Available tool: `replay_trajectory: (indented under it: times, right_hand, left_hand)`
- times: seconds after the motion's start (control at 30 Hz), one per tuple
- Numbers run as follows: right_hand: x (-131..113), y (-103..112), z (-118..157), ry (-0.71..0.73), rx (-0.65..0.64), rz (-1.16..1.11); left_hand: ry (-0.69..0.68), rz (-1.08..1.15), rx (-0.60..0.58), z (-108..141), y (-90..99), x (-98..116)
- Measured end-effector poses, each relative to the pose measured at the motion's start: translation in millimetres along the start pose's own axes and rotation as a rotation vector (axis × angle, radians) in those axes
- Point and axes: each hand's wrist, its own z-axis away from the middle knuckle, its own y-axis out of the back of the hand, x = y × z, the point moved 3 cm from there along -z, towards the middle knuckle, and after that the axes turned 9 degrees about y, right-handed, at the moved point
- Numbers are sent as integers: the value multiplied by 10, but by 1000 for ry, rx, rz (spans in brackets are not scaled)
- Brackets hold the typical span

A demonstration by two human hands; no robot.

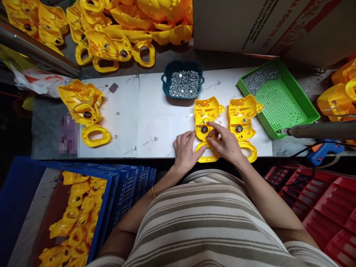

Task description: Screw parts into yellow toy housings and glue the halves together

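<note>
Two yellow plastic shells with wires and round black parts lie side by side on the white sheet. My left hand (pixel 185 150) rests at the lower left edge of the nearer-left shell (pixel 206 107), its thumb on the shell's handle loop and its fingers apart. Over the same shell, my right hand (pixel 224 142) has its fingers bent close to the round part; whatever lies between the fingertips is too small to name. To the right sits the second shell (pixel 241 111), partly behind my right hand. A dark teal bowl (pixel 165 89) of small screws stands behind them.
A green tray (pixel 292 107) with screws is at the right, near a metal tube (pixel 319 130) and a blue glue gun (pixel 324 152). More yellow shells (pixel 89 111) lie left and at the back. A blue crate (pixel 107 207) and red crates (pixel 328 207) stand below the table edge.
</note>
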Motion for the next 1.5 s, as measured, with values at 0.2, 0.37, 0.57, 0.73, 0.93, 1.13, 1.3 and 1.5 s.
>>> replay_trajectory:
  times: [0.2,0.37,0.57,0.73,0.93,1.13,1.3,1.5]
  right_hand:
    - [-94,-32,-5,60,-54,145]
    - [-138,-110,3,103,-146,305]
    - [-52,-97,61,105,-65,412]
    - [-39,-91,113,165,-21,440]
    - [-83,-104,263,354,-95,552]
    - [-172,-161,404,382,-362,696]
    - [-159,-166,393,403,-454,793]
    - [-12,-73,388,459,-309,700]
  left_hand:
    - [-36,-5,30,22,2,-15]
    - [-56,35,40,41,-20,-39]
    - [-63,77,24,21,-16,-32]
    - [-73,91,38,12,-21,-16]
    - [-87,50,54,40,-67,-20]
    - [-61,62,35,34,-93,10]
    - [-85,44,42,-16,-42,24]
    - [-153,79,35,-133,110,30]
